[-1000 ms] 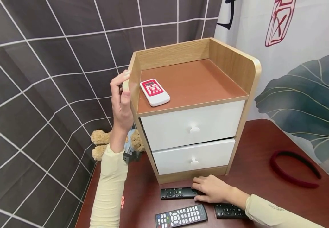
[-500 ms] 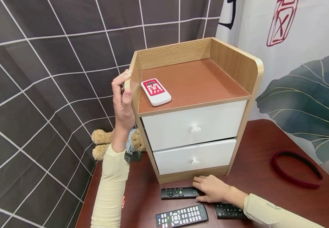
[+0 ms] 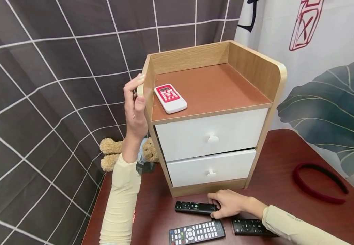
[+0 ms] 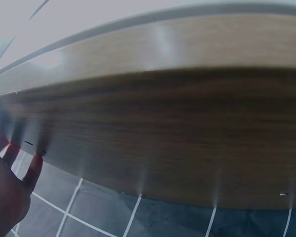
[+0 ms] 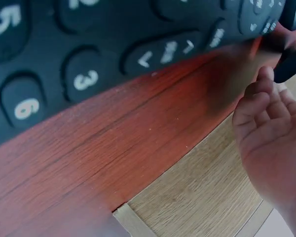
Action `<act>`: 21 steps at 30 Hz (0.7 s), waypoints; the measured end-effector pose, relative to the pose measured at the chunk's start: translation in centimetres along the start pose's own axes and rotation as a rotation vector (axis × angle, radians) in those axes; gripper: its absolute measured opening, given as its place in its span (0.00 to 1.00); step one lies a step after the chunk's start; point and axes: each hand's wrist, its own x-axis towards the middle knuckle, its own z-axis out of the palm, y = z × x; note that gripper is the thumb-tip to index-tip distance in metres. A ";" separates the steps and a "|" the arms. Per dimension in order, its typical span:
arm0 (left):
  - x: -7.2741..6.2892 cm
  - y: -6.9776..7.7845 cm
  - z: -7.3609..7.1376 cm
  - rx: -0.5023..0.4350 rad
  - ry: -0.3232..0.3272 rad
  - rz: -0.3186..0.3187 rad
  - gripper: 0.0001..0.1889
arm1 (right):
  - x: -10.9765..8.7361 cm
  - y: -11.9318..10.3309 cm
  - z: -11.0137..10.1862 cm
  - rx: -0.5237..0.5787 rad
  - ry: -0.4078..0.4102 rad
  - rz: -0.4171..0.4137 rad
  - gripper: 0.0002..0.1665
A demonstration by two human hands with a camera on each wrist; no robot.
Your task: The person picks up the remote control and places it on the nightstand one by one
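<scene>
My left hand (image 3: 135, 114) is up at the left side panel of a small wooden drawer cabinet (image 3: 192, 58). Its thumb lies at the panel's front edge and its fingers reach along the outer side, where the left wrist view shows several fingertips against the wood (image 4: 153, 143). Down on the table, my right hand (image 3: 230, 203) pinches the right end of a slim black remote control (image 3: 192, 207), which lies askew before the cabinet. The right wrist view shows bent fingers (image 5: 254, 106) at a dark rounded end. A white and red remote control (image 3: 170, 98) lies on the cabinet's top.
Nearer me are a grey-buttoned remote (image 3: 196, 233) and another black remote (image 3: 250, 227), partly under the right sleeve. A dark red headband (image 3: 302, 183) lies at the right. Behind the left forearm is a teddy bear (image 3: 110, 147). Two white drawers (image 3: 192, 143) face me.
The slim black remote has turned slightly, its right end swinging towards me with the right hand's fingers. The left hand keeps its place on the cabinet. The whole view shifts slightly.
</scene>
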 end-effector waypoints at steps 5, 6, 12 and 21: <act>-0.1 0.0 0.0 0.007 0.002 0.001 0.32 | 0.1 -0.1 -0.2 0.270 -0.031 -0.001 0.12; -0.1 0.0 0.0 0.006 0.003 0.001 0.32 | 0.1 -0.1 -0.2 0.328 -0.038 0.000 0.12; -0.2 -0.1 0.1 -0.002 0.009 0.000 0.32 | 0.0 -0.4 -0.6 0.615 -0.099 0.057 0.09; -0.1 0.0 0.2 -0.006 0.013 0.023 0.38 | -0.7 -1.9 -1.1 0.906 -0.229 0.076 0.20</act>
